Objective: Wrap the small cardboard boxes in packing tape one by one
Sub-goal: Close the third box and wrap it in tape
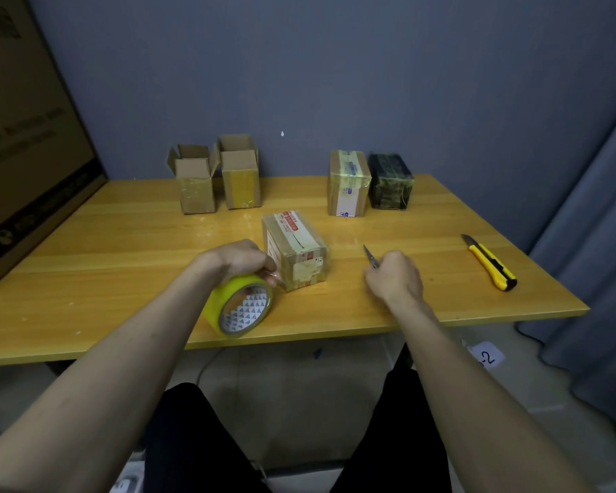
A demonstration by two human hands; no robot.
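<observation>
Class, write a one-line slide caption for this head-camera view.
Left hand grips tape roll beside a taped box; right hand holds a small knife.

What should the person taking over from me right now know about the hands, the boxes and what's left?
Left hand grips the yellow tape roll, by the centre box.
Right hand grips a small knife, blade out.
A spare yellow cutter lies on the table at right.
Done: two taped boxes back right; centre box looks wrapped, tape possibly uncut.
Left: two open boxes back left.
</observation>
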